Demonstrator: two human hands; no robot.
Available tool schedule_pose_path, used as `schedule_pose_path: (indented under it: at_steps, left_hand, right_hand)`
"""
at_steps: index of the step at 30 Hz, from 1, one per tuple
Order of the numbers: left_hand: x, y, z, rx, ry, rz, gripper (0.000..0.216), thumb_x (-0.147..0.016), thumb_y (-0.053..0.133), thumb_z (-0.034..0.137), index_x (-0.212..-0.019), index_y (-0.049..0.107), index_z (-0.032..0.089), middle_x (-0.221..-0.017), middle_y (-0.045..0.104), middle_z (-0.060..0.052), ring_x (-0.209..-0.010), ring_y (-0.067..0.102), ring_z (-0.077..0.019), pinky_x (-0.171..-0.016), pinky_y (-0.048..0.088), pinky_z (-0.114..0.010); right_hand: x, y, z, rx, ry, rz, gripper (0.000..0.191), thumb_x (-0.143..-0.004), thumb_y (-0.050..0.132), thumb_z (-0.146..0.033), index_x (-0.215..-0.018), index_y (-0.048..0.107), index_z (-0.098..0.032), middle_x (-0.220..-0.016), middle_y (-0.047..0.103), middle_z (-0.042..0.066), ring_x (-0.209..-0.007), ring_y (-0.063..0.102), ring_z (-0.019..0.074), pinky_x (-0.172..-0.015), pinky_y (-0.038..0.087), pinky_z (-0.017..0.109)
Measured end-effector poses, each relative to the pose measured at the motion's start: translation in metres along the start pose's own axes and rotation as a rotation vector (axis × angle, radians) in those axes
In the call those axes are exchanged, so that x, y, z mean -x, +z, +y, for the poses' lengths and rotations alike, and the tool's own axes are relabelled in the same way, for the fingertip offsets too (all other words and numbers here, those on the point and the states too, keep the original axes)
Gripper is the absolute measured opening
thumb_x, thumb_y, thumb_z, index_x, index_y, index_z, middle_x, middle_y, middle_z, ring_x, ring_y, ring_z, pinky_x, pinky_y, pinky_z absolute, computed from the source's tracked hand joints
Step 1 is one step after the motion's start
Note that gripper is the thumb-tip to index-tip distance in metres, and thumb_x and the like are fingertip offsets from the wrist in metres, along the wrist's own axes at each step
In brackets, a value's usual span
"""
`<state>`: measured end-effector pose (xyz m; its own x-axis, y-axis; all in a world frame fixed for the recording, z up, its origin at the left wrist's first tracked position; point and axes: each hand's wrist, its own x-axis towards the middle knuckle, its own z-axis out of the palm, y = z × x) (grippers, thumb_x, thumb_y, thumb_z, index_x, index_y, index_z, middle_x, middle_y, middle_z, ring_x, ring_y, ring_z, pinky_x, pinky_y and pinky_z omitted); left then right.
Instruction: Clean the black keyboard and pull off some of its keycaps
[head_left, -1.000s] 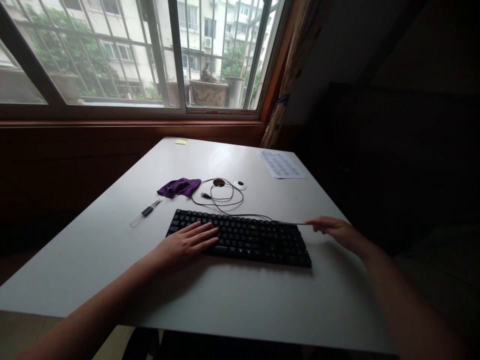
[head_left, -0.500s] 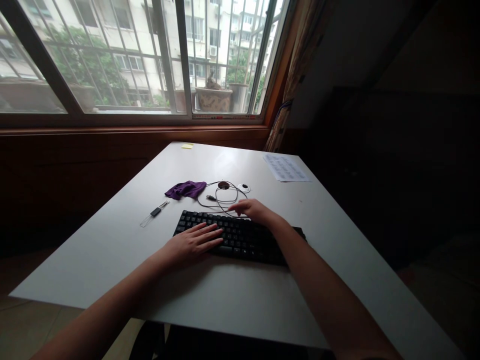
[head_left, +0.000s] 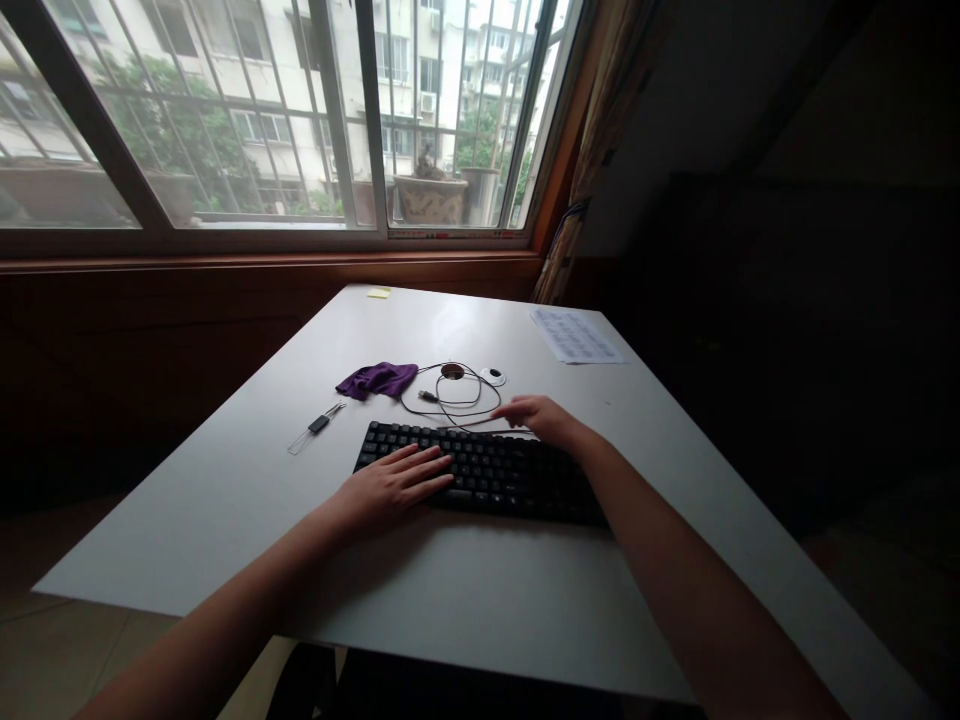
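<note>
My left hand [head_left: 397, 485] lies flat with fingers spread over the left part of a black keyboard [head_left: 480, 470]. Behind the keyboard's back edge, my right hand [head_left: 544, 420] has its fingers bent together, with the fingertips pointing left at the thin USB cable [head_left: 469, 424]. The fingers seem to pinch the cable, though the grip itself is small and partly hidden. Loose loops of cable lie behind the keyboard, with the USB plug [head_left: 427, 396] on the tabletop. My right forearm covers the keyboard's right end.
A crumpled purple cloth [head_left: 377, 380] lies left of the loops. A wire tool with a black middle [head_left: 319, 425] is nearer. A round hole [head_left: 452, 371] and its white cover [head_left: 493, 377] sit behind. Printed sheets [head_left: 577, 337] and a yellow note [head_left: 379, 293] lie farther back on the white table [head_left: 210, 500].
My right hand has moved right along the keyboard's back edge, baring more keys. My left hand stays on the keyboard. The whole view has shifted slightly.
</note>
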<state>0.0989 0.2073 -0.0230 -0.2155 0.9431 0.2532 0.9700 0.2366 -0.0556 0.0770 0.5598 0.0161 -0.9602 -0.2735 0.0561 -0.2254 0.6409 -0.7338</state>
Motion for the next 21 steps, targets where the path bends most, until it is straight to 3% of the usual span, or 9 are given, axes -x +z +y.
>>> schedule_pose_path:
  at_steps: [7, 11, 16, 21]
  left_hand:
    - [0.000, 0.002, -0.001, 0.013, 0.005, 0.006, 0.059, -0.102, 0.049, 0.027, -0.157, 0.028, 0.026, -0.162, 0.030, -0.004, -0.151, 0.026, -0.0224, -0.125, 0.024, -0.044]
    - [0.001, 0.002, -0.001, 0.019, 0.012, 0.008, 0.058, -0.102, 0.049, 0.027, -0.157, 0.028, 0.025, -0.162, 0.031, -0.003, -0.151, 0.026, -0.0227, -0.125, 0.023, -0.044]
    - [0.001, 0.000, -0.001, 0.038, 0.012, 0.024, 0.057, -0.103, 0.048, 0.027, -0.156, 0.029, 0.027, -0.161, 0.033, -0.004, -0.150, 0.029, -0.0222, -0.125, 0.023, -0.043]
    - [0.000, -0.002, -0.001, 0.047, 0.017, 0.024, 0.057, -0.103, 0.049, 0.029, -0.156, 0.030, 0.027, -0.161, 0.034, -0.004, -0.149, 0.030, -0.0226, -0.125, 0.024, -0.043]
  right_hand:
    - [0.114, -0.084, 0.066, 0.068, 0.202, 0.143, 0.041, -0.075, 0.051, -0.028, -0.105, 0.080, -0.022, -0.083, 0.065, 0.005, -0.084, 0.058, 0.0214, -0.083, 0.044, 0.035]
    - [0.153, -0.106, 0.086, 0.034, 0.307, 0.235, 0.041, -0.070, 0.054, -0.028, -0.101, 0.080, -0.020, -0.081, 0.065, 0.007, -0.081, 0.058, 0.0230, -0.076, 0.045, 0.036]
    - [0.136, -0.081, 0.076, -0.054, 0.281, 0.251, 0.036, -0.074, 0.055, -0.029, -0.099, 0.080, -0.020, -0.079, 0.064, 0.007, -0.080, 0.059, 0.0223, -0.073, 0.047, 0.035]
    - [0.065, -0.033, 0.037, -0.047, 0.130, 0.101, 0.034, -0.080, 0.057, -0.025, -0.105, 0.080, -0.020, -0.078, 0.064, 0.004, -0.078, 0.060, 0.0197, -0.077, 0.047, 0.033]
